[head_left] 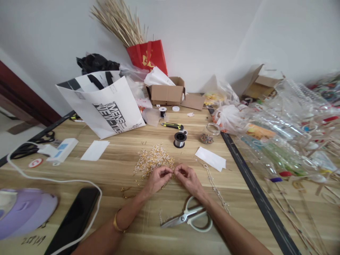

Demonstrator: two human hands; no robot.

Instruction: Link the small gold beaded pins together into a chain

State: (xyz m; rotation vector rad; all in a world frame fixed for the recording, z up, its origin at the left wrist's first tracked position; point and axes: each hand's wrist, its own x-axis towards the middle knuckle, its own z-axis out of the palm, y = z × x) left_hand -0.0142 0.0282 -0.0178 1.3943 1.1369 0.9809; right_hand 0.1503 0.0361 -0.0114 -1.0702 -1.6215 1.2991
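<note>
My left hand (pixel 159 177) and my right hand (pixel 187 177) meet fingertip to fingertip near the middle of the wooden table. Both are pinched closed; whatever lies between the fingertips is too small to make out. Just beyond them spreads a pile of small gold and silver beads (pixel 151 159). Below my right hand lie white-handled scissors (pixel 190 216), blades pointing left. A beaded chain (pixel 214 186) stretches along the right side of my right forearm. Behind the hands stands a spool of silver wire (pixel 180 139).
A glass jar of beads (pixel 208 134), white papers (pixel 211 158) and a yellow-black utility knife (pixel 172 125) lie farther back. Clear plastic bottles (pixel 281 131) crowd the right. At left are a black phone (pixel 75 217), a power strip (pixel 62 150) and a white paper bag (pixel 103 106).
</note>
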